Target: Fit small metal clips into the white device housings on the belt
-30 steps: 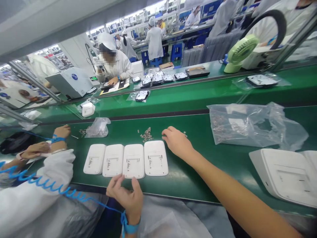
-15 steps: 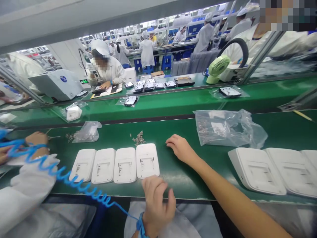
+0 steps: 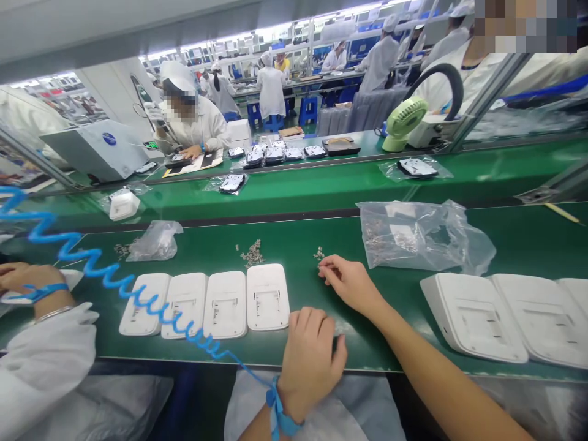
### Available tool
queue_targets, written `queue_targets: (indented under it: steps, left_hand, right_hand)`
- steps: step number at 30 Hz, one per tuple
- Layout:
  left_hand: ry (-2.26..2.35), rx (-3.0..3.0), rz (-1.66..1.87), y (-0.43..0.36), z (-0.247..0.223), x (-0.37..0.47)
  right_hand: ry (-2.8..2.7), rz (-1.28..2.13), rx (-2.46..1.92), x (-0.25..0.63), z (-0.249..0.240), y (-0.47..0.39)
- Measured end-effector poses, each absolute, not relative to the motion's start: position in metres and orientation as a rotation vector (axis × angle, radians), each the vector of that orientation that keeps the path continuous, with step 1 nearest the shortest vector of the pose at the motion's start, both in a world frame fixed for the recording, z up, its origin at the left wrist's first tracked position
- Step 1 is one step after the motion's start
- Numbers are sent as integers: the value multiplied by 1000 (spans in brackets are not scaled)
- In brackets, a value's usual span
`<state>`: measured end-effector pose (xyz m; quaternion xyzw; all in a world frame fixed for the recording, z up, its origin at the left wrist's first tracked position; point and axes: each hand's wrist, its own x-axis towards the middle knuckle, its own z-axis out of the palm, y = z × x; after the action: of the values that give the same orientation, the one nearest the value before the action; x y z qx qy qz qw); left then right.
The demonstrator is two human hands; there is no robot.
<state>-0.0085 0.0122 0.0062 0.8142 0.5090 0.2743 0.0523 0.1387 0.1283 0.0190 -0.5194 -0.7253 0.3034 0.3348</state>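
My left hand (image 3: 310, 346), wearing a blue wrist strap (image 3: 280, 413), rests at the bench's front edge. Its fingers are bent loosely with the thumb apart, and no held thing shows. Just left of it, a white plastic housing (image 3: 267, 297) ends a row of several similar ones, recessed side up. My right hand (image 3: 349, 282) is closed, thumb and fingers pinched beside a little pile of small metal parts (image 3: 318, 252). Whatever lies between those fingertips is too small to make out. Farther left is a larger pile of metal parts (image 3: 253, 252).
A clear bag of small parts (image 3: 390, 236) lies behind my right forearm. Several white housings (image 3: 482, 318) stand at right. A blue coiled cord (image 3: 108, 269) crosses the left housings. A co-worker's hand (image 3: 39, 285) is at far left. A green fan (image 3: 404, 122) stands beyond.
My left hand has moved right, away from the nearest housing's front edge. My right hand's fingers have drawn together, and the little pile beside them now shows. The cord has swung.
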Motion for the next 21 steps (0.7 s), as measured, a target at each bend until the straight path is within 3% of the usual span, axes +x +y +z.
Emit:
queue_targets:
  steps: [5,13,21]
  left_hand:
    - [1601,2650,715,9,5,-2]
    - [1600,2682,727,9,2,-3]
    - [1570,2674,718,9,0,-2]
  right_hand:
    - [-2338,487,-1286,109,31,150]
    - [-2456,452,-1180,58,55,233]
    - [-2407,416,-1439,128,32,229]
